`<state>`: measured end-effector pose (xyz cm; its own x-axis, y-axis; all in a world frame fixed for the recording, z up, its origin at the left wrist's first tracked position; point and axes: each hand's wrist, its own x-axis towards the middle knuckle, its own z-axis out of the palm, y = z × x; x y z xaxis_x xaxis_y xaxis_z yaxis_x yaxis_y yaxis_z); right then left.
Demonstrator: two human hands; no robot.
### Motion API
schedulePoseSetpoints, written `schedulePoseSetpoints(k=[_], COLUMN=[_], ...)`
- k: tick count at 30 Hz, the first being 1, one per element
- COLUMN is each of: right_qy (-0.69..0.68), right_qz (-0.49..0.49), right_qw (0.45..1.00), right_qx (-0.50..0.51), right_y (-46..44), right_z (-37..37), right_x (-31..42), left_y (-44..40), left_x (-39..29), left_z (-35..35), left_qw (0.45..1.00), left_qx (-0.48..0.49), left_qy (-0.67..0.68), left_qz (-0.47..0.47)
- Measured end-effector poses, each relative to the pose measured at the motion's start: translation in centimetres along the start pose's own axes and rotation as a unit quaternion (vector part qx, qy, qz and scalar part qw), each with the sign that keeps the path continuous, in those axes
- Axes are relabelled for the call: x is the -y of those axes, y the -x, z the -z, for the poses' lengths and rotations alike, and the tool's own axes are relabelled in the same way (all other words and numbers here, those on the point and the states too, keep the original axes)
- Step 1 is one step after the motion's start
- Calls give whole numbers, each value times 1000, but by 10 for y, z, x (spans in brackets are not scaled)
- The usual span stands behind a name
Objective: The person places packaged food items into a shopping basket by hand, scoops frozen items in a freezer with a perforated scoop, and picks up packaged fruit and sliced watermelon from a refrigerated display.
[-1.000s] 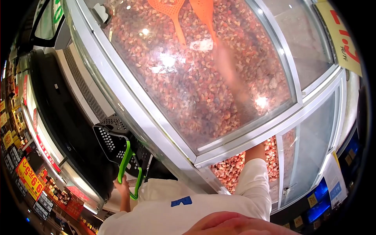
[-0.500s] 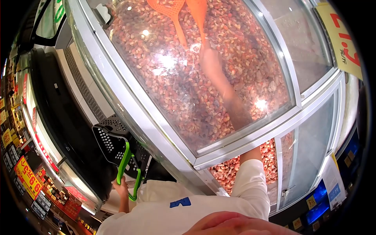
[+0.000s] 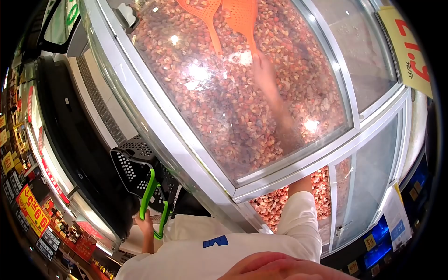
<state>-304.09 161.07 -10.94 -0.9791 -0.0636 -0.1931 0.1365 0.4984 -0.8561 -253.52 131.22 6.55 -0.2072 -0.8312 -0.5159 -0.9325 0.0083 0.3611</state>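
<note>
Under the glass lid of a display freezer, my right hand is closed on the handle of an orange slotted scoop. The scoop's head rests on or just over a bed of small reddish-pink pieces, which look like shellfish. A second orange slotted scoop lies to its left. My right arm passes through the opening at the near edge. At lower left my left hand grips the green handle of a black perforated basket.
White metal frames border the lid and the opening. Sliding glass panels are at the right, with a yellow price sign above. A long black-edged case stands at the left, before shelves with a red and yellow sign.
The right hand first moved left and up, then back right, turning the held scoop so its head shows broader. My left hand and the basket have hardly moved.
</note>
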Motion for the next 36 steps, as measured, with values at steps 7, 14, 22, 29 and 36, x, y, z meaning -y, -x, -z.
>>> schedulePoseSetpoints(k=[7, 14, 22, 29, 36], right_qy=[10, 9, 20, 29, -117], right_qz=[-22, 51, 11, 98, 10], right_qw=[1000, 999, 998, 995, 992], right_qx=[11, 16, 59, 4, 45], right_y=[8, 40, 62, 43, 38], right_z=[20, 34, 33, 28, 27], right_x=[-2, -15, -43, -52, -54], left_y=[-2, 1, 3, 1, 1], left_x=[6, -1, -6, -1, -1], left_z=[0, -2, -3, -2, -3], left_qw=[1000, 1000, 1000, 1000, 1000], left_qx=[-4, -2, 6, -5, -5], left_qy=[1, 27, 29, 25, 25], left_qz=[-6, 4, -2, -2, -5])
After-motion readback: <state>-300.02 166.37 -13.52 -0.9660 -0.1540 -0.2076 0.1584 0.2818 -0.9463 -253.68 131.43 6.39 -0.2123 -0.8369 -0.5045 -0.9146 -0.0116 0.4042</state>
